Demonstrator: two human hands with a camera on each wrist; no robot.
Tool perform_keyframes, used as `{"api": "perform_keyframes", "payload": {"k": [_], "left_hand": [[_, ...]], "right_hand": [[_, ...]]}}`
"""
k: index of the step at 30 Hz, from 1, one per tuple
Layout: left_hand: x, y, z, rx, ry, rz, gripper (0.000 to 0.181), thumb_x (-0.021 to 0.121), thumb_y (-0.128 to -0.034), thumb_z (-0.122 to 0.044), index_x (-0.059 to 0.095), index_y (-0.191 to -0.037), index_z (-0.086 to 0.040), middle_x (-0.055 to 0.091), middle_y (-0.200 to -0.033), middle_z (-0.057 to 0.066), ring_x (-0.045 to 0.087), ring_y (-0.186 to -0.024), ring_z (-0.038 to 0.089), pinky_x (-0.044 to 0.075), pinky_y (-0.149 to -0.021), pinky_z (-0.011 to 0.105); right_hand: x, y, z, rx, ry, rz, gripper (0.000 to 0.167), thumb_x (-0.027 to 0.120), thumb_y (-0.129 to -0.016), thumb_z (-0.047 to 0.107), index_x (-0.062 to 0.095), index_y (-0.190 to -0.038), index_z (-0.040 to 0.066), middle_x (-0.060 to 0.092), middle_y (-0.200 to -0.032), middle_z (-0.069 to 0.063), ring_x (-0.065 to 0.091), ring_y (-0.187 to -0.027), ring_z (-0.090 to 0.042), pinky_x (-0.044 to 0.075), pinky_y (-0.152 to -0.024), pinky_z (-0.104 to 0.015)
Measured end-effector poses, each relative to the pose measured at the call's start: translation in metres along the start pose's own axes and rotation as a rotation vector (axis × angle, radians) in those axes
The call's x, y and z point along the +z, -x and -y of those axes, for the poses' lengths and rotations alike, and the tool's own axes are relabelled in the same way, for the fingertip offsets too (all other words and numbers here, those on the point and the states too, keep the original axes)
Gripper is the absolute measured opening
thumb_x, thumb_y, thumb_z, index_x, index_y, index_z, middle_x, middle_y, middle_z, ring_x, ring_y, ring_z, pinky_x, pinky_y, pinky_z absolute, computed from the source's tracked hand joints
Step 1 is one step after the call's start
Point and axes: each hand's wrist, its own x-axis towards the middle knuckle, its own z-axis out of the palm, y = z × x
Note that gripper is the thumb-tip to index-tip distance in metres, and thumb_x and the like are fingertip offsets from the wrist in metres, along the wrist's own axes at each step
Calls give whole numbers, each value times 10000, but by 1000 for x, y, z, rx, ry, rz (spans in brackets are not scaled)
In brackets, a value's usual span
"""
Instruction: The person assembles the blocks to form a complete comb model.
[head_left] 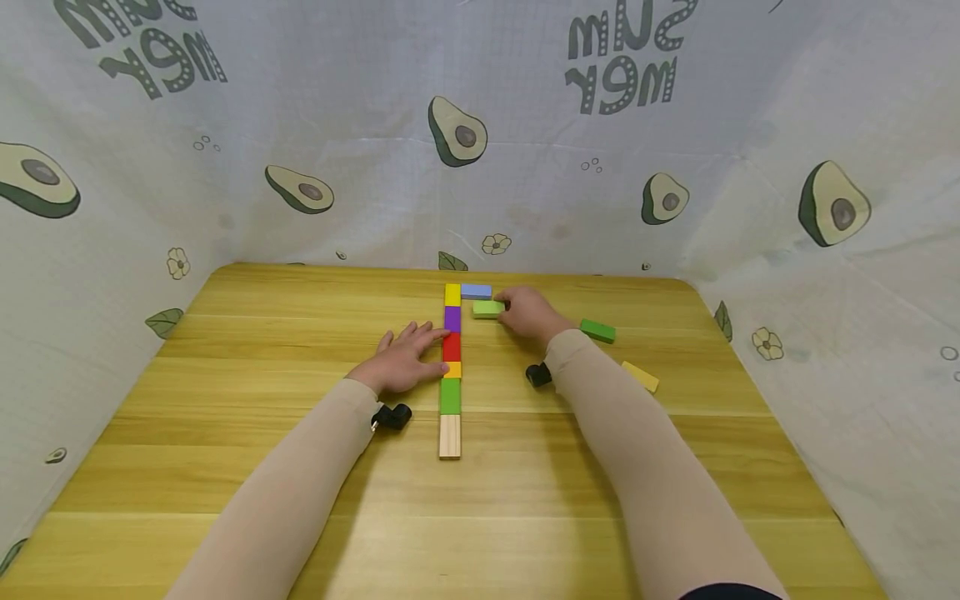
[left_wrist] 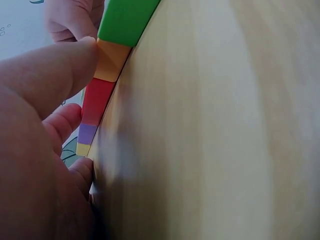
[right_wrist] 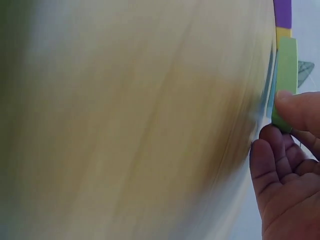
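A straight column of wooden blocks runs down the table: yellow (head_left: 453, 295), purple (head_left: 452, 319), red (head_left: 452, 347), orange (head_left: 453, 370), green (head_left: 450, 397) and plain wood (head_left: 450, 437). Against its left side rests my left hand (head_left: 401, 360), fingers spread, with fingertips and thumb touching the blocks. A blue block (head_left: 476, 292) extends right from the yellow one. Just in front of it, my right hand (head_left: 529, 314) pinches the right end of a light green block (head_left: 487, 310). In the right wrist view, thumb and fingers grip this light green block (right_wrist: 286, 67).
To the right, behind the right forearm, lie a dark green block (head_left: 597, 331) and a pale yellow block (head_left: 640, 377), partly covered by the sleeve. A printed avocado cloth (head_left: 375, 225) surrounds the back and sides of the wooden table (head_left: 225, 450).
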Motion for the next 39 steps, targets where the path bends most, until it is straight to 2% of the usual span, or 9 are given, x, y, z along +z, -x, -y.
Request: {"api": "perform_keyframes", "payload": {"k": [4, 10, 21, 31, 39], "left_hand": [[0, -1, 1, -2, -1, -2, 729, 595, -1029, -529, 298, -1668, -341, 124, -1789, 68, -15, -1666, 325, -94, -1301, 618], [0, -1, 1, -5, 0, 3, 728, 589, -1028, -543, 297, -1667, -349, 120, -1789, 69, -12, -1665, 329, -95, -1301, 617], [-1, -1, 0, -3, 2, -1, 724, 591, -1031, -536, 306, -1666, -336, 125, -1788, 71, -10, -1666, 327, -95, -1301, 617], [0, 0, 0, 1, 3, -3, 717, 582, -1035, -538, 309, -1665, -333, 126, -1788, 75, -10, -1664, 337, -96, -1296, 628], [0, 1, 0, -2, 15, -8, 714, 589, -1038, -517, 312, -1666, -321, 122, -1788, 72, -13, -1665, 330, -98, -1299, 620]], "right_hand": [[2, -4, 6, 3, 17, 8, 457, 621, -1035, 138, 595, -1478, 30, 595, -1518, -184, 509, -1463, -363, 378, -1251, -490], [7, -9, 9, -2, 37, 15, 445, 624, -1034, 138, 608, -1467, 35, 605, -1510, -173, 520, -1452, -358, 383, -1249, -479], [7, -10, 17, 14, 19, 23, 466, 637, -1028, 144, 596, -1481, 43, 586, -1529, -181, 496, -1472, -365, 348, -1272, -478], [9, -9, 19, 3, 25, 21, 470, 636, -1021, 131, 594, -1477, 23, 606, -1507, -182, 526, -1444, -365, 370, -1260, -472], [10, -10, 20, 33, -3, 30, 472, 655, -1021, 136, 594, -1479, 41, 596, -1515, -178, 523, -1438, -359, 363, -1264, -479]]}}
